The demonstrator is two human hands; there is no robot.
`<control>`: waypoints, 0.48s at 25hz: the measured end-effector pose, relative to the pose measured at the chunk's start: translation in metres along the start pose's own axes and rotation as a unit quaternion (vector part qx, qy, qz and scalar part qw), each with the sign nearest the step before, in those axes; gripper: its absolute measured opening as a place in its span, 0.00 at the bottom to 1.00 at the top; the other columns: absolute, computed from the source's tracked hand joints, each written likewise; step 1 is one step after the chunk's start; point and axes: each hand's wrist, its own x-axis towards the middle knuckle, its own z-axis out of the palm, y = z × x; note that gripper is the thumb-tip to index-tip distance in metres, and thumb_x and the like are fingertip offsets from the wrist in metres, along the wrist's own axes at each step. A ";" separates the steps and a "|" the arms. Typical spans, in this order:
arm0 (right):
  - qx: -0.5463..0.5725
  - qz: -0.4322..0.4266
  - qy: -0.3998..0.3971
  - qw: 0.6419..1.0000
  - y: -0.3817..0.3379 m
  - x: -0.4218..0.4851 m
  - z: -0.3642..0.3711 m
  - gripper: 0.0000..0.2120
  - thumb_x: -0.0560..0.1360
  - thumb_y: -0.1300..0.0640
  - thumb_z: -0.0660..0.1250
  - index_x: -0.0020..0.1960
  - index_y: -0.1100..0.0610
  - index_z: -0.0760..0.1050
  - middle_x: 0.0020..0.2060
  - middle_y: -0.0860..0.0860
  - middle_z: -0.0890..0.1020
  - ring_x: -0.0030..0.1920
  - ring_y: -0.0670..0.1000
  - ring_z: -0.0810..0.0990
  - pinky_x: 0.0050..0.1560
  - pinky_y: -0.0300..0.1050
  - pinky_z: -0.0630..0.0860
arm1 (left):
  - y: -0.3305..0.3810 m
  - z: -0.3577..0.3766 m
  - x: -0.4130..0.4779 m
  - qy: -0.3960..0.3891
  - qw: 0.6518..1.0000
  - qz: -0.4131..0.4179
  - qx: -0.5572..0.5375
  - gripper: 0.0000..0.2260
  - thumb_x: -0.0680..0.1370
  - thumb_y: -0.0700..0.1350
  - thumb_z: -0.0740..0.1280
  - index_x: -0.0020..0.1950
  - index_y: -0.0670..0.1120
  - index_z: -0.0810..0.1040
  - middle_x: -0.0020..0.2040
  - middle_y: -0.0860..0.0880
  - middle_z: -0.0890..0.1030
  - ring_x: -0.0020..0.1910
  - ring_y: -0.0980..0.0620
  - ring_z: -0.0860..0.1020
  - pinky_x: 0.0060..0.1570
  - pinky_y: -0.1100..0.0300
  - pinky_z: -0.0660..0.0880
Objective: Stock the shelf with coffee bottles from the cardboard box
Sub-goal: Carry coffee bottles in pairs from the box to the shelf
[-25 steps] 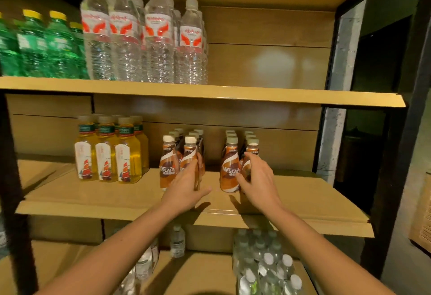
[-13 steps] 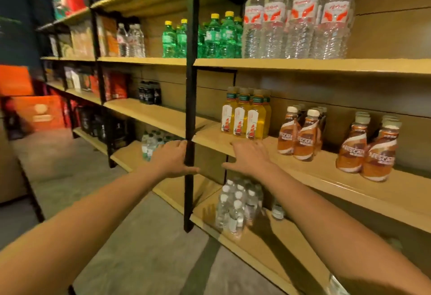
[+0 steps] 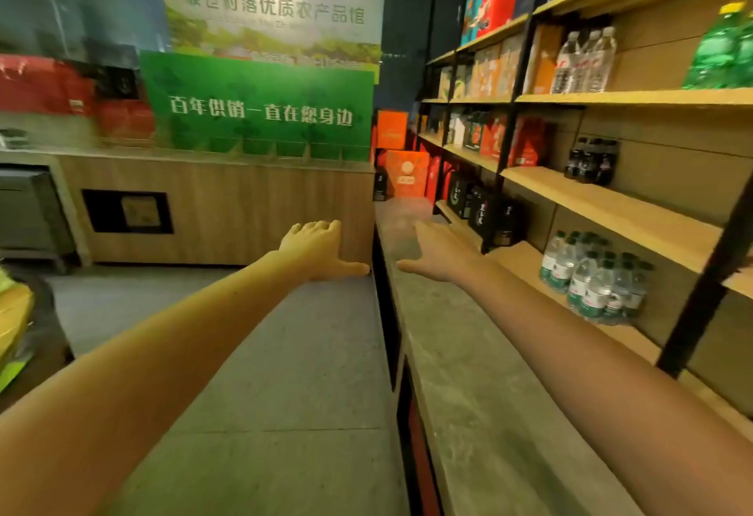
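Both arms stretch forward over the grey floor, away from the shelf. My left hand (image 3: 315, 248) is empty, fingers loosely curled and thumb out to the right. My right hand (image 3: 438, 252) is empty too, fingers extended and thumb out to the left. The wooden shelf unit (image 3: 603, 201) runs along the right side. No coffee bottles and no cardboard box are in view.
Small water bottles (image 3: 591, 279) stand on the low shelf board at right, dark bottles (image 3: 591, 163) one board up, green bottles (image 3: 721, 50) at top right. A wooden counter (image 3: 212, 209) with a green sign (image 3: 260, 107) stands ahead. A dark seam (image 3: 387, 324) splits the floor.
The view has swung left from the coffee bottles on the shelf to the aisle. Both hands let go of the bottles and the shelf edge and now hang empty in the air.
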 end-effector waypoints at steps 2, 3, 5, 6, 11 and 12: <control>0.027 -0.055 -0.002 0.998 -0.070 0.040 0.007 0.31 0.73 0.41 0.66 0.66 0.61 0.67 0.63 0.57 0.76 0.62 0.59 0.74 0.58 0.51 0.70 | -0.073 -0.005 -0.008 -0.003 0.998 -0.061 0.016 0.43 0.71 0.68 0.62 0.75 0.42 0.55 0.74 0.43 0.63 0.73 0.44 0.62 0.72 0.47 0.58; 0.035 -0.084 0.000 0.996 -0.111 0.062 0.011 0.32 0.73 0.41 0.66 0.68 0.61 0.65 0.64 0.58 0.74 0.64 0.59 0.73 0.61 0.52 0.69 | -0.114 -0.008 -0.013 -0.001 0.995 -0.092 0.028 0.43 0.71 0.68 0.61 0.75 0.42 0.54 0.74 0.43 0.63 0.73 0.44 0.61 0.72 0.47 0.58; 0.044 -0.132 0.009 0.990 -0.187 0.100 0.016 0.34 0.74 0.40 0.65 0.70 0.61 0.63 0.66 0.58 0.73 0.66 0.59 0.72 0.64 0.52 0.68 | -0.192 -0.016 -0.022 0.001 0.988 -0.145 0.052 0.44 0.70 0.69 0.61 0.76 0.42 0.54 0.75 0.43 0.62 0.74 0.44 0.61 0.72 0.47 0.57; 0.052 -0.158 0.010 0.986 -0.225 0.119 0.019 0.34 0.74 0.40 0.64 0.71 0.60 0.63 0.67 0.57 0.73 0.66 0.59 0.71 0.65 0.52 0.68 | -0.231 -0.022 -0.028 0.000 0.983 -0.171 0.062 0.44 0.70 0.69 0.61 0.76 0.42 0.54 0.75 0.44 0.62 0.74 0.44 0.61 0.73 0.47 0.57; 0.086 -0.274 0.011 0.958 -0.415 0.192 0.035 0.34 0.74 0.41 0.64 0.72 0.60 0.62 0.67 0.57 0.73 0.67 0.59 0.72 0.65 0.52 0.68 | -0.407 -0.049 -0.078 -0.003 0.957 -0.279 0.082 0.42 0.70 0.68 0.62 0.74 0.42 0.58 0.73 0.43 0.66 0.71 0.44 0.65 0.69 0.47 0.63; 0.091 -0.296 0.011 0.951 -0.448 0.200 0.037 0.34 0.74 0.41 0.64 0.72 0.60 0.62 0.67 0.57 0.73 0.66 0.59 0.72 0.65 0.52 0.68 | -0.434 -0.054 -0.089 -0.003 0.950 -0.303 0.075 0.42 0.71 0.68 0.62 0.74 0.42 0.57 0.73 0.43 0.65 0.71 0.43 0.65 0.69 0.47 0.62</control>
